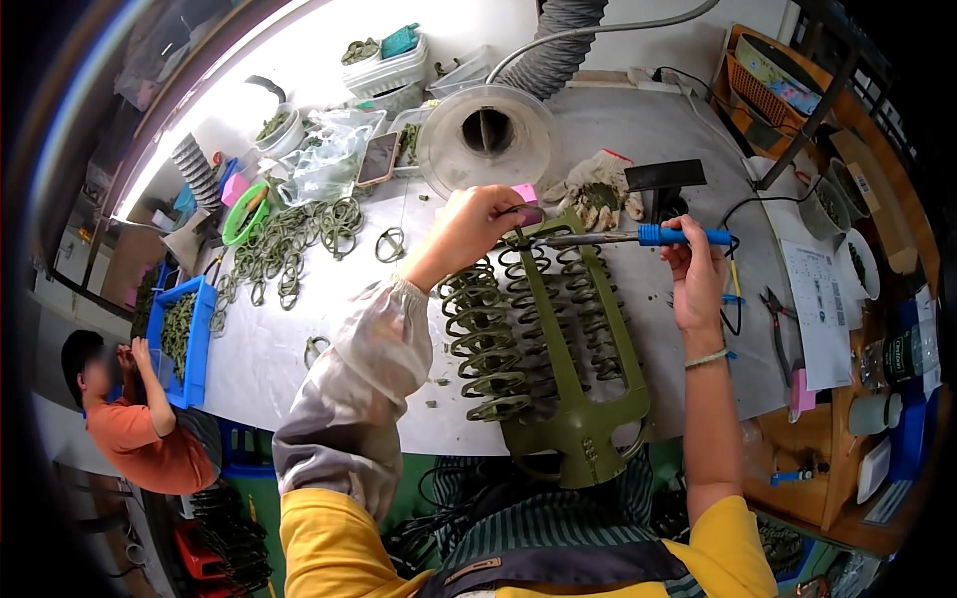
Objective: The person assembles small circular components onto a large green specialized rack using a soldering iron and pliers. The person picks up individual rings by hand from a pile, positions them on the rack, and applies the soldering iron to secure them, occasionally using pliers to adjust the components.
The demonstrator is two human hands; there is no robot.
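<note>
My right hand [698, 274] is closed around the blue handle of a soldering iron [653, 235]. Its metal shaft points left, and the tip is at the far end of an olive-green forked frame [578, 409]. There my left hand [469, 231] pinches a small green ring piece, partly hidden by the fingers, close to the tip. Rows of green rings [483, 344] are stacked along the frame's prongs. The frame's near end reaches over the table edge toward my lap.
Loose green rings [274, 249] are heaped at the left, near a phone [379, 159]. A clear round hood [439, 149] with a grey hose stands behind the frame, beside a glove [598, 194]. Pliers [780, 329] lie right. Another person [150, 434] sits far left by a blue crate [207, 299].
</note>
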